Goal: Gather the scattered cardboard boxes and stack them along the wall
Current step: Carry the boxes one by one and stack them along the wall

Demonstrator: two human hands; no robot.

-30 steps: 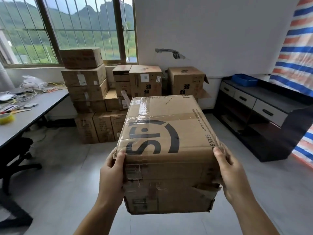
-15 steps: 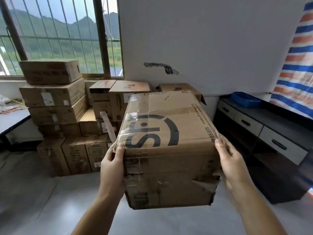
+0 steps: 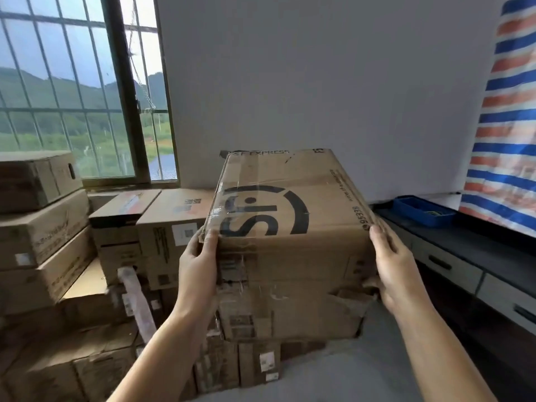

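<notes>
Cardboard box (image 3: 290, 227) held between left hand (image 3: 198, 268) and right hand (image 3: 396, 268), fingers curled round its edges

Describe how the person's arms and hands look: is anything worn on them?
Both forearms are bare as far as the frame shows: no sleeves in view. The left hand and the right hand wear no gloves; no ring, watch or bracelet is visible. Nails look short and unpainted.

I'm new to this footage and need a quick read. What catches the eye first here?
A big taped box with a black round logo fills the centre, gripped by the left hand and right hand. Behind it, stacked boxes stand under the window; a blue tray sits far right.
</notes>
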